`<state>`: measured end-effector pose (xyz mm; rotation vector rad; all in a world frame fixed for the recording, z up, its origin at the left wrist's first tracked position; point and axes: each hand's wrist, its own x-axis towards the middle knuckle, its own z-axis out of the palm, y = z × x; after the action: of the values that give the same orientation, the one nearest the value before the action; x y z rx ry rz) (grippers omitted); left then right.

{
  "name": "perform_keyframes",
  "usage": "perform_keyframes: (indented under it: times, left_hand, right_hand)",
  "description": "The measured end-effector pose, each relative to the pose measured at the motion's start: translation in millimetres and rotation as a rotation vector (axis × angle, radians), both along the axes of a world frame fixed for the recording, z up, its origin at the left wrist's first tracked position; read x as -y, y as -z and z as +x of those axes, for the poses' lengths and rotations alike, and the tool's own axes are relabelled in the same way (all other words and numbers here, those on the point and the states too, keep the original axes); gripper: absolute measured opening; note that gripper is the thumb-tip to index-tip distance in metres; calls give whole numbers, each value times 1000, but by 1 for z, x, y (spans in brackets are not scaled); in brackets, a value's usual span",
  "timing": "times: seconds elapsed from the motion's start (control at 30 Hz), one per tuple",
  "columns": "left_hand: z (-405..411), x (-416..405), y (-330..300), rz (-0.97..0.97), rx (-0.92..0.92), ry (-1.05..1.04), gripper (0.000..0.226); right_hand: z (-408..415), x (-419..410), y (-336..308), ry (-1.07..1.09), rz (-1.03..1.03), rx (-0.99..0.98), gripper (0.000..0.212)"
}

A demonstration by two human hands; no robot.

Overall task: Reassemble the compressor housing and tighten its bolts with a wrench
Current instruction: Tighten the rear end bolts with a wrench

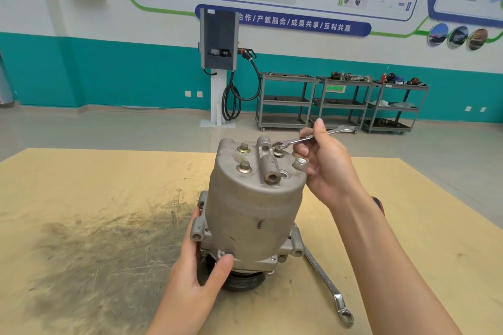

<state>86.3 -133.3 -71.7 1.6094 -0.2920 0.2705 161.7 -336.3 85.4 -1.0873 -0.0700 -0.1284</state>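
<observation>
- Currently compressor housing [253, 209] stands upright at frame centre on the tan table [81, 198], pulley end down.
- Left hand [196, 275], lower centre: thumb and fingers curled round the housing's base flange, gripping it.
- Right hand [324, 163], right of centre: fingers pinch a wrench [307, 139], its open end on the upper-right bolt [278, 150].
- Two more bolts seated on the top's left side.
- Second wrench [326, 285] lies flat on the table, lower right.
</observation>
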Motion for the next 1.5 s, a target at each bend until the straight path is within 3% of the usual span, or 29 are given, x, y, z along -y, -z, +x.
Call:
perform_keyframes:
  times: [0.23,0.43,0.6,0.83,0.93,1.07,1.23,1.4,1.5]
  left_hand:
    - [1,0,2,5,8,-7,95]
    - [1,0,3,9,10,-13,96]
    - [2,0,3,-3,3,-12,97]
    - [3,0,2,-13,2,-7,104]
    - [3,0,3,-21,-6,-6,108]
    - [3,0,3,-23,-7,-1,104]
    - [2,0,3,-24,-11,-2,108]
    - [1,0,2,-20,-12,-5,104]
    - [1,-1,1,-19,-9,-4,107]
  right_hand:
    - [-1,1,-1,-50,61,11,39]
    - [-2,-3,1,133,-104,244,43]
    - [-3,-10,8,306,-185,307,45]
    - [-24,-11,-4,513,-707,778,31]
    - [-30,-13,-10,545,-920,870,26]
    - [-31,-13,-15,485,-673,744,36]
    - [-17,0,-12,247,-280,331,46]
    - [-9,4,-9,79,-87,134,43]
    - [-9,4,-7,20,-72,75,42]
